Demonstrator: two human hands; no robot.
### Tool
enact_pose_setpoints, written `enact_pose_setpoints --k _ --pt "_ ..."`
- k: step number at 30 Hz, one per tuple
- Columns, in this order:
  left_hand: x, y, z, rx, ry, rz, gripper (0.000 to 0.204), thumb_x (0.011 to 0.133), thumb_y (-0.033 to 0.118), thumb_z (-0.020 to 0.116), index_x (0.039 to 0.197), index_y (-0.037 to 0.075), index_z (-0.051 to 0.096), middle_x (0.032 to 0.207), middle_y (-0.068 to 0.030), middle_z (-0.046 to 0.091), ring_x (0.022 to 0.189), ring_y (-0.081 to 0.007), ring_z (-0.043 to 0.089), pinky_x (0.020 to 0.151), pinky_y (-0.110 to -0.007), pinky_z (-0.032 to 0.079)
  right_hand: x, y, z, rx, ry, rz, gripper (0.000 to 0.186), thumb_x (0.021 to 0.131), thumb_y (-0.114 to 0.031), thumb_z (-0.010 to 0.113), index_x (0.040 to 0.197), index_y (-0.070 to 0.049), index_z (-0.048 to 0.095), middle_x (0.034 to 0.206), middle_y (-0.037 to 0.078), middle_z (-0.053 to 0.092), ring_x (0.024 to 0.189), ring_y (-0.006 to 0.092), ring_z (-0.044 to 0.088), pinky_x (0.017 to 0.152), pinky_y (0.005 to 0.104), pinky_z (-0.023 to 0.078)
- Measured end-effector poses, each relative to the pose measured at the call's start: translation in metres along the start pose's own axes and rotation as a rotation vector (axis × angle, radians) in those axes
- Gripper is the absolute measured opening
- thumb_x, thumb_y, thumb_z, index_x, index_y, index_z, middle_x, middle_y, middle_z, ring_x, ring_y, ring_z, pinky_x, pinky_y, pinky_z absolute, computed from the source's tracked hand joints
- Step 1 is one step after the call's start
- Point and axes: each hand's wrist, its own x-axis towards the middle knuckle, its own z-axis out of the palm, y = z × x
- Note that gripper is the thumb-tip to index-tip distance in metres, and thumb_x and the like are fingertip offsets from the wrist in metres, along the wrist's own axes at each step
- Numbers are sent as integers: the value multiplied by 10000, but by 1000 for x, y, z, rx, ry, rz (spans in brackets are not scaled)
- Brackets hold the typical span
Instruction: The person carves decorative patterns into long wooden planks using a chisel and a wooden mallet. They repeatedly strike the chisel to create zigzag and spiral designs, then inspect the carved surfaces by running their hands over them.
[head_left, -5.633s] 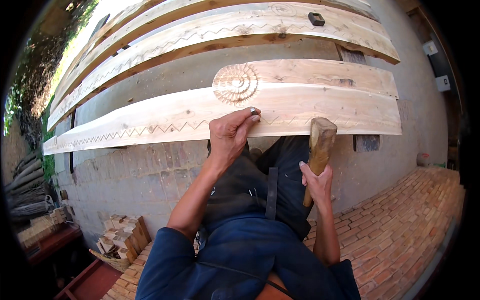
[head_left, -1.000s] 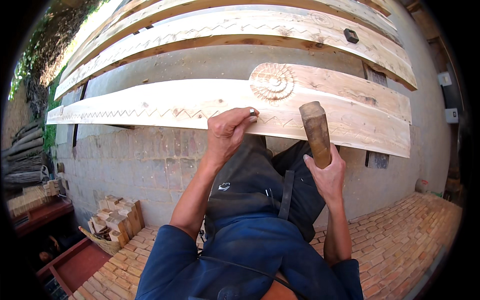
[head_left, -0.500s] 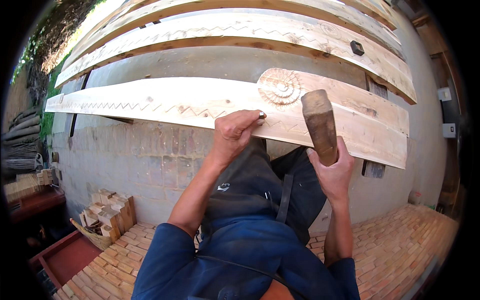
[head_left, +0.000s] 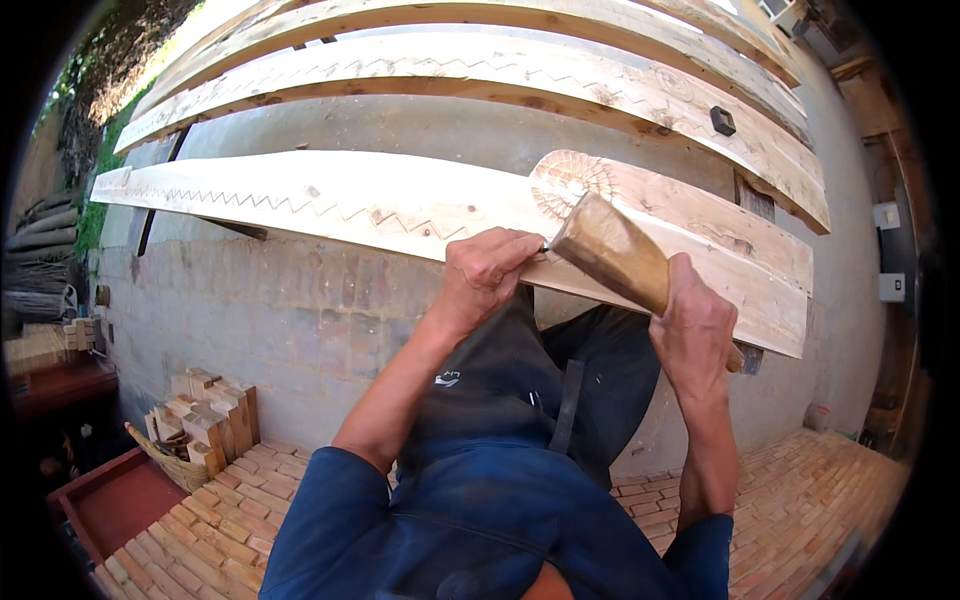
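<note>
A small dark tool [head_left: 545, 249] is pinched by the left hand [head_left: 487, 268] above the zigzag-carved plank [head_left: 420, 195]; a wooden mallet [head_left: 612, 248] is gripped by the right hand [head_left: 694, 325], its head just beside the tool

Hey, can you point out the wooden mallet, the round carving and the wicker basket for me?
Wooden mallet [head_left: 612, 250]: head view, on its thick head.
Round carving [head_left: 570, 179]: head view, near its middle.
Wicker basket [head_left: 181, 470]: head view, on its woven side.

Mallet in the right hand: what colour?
The mallet is brown; it shows in the head view, the only one.
</note>
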Motion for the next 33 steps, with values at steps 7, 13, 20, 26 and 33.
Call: enact_pose_setpoints --k 7,13,20,26,33 --pt "0 -1 -21 -495 283 -390 140 1078 54 696 1079 -67 765 953 -75 781 934 -147 736 888 -306 594 -14 6 8 593 241 361 283 903 -102 867 1071 -28 650 898 146 768 834 206 760 786 360 580" --pt "-3 -18 -55 -497 379 -412 173 1064 56 717 1165 -64 791 989 -75 817 929 -127 743 880 -276 585 -42 -1 47 631 51 472 337 863 -112 896 1091 -10 670 904 186 770 835 277 782 774 384 591" --pt "-5 -13 -42 -314 109 -353 112 1021 -2 724 1090 -38 803 965 -98 825 897 -143 766 841 -283 598 -48 -6 68 595 -27 492 373 851 -163 909 1095 -18 667 888 227 763 864 409 785 768 442 597" --pt "-2 -10 -37 -144 23 -286 84 999 -17 739 1055 -15 802 925 -69 809 853 -125 753 786 -267 588 -47 -5 72 585 -4 473 370 846 -157 906 1070 -20 647 877 236 755 864 434 778 753 455 594" --pt "1 -11 -37 -109 14 -261 111 944 -10 768 1044 15 810 921 -122 816 819 -236 795 749 -319 599 -45 -6 70 588 -8 467 363 844 -151 903 1051 -17 636 863 238 748 858 450 771 745 461 592"
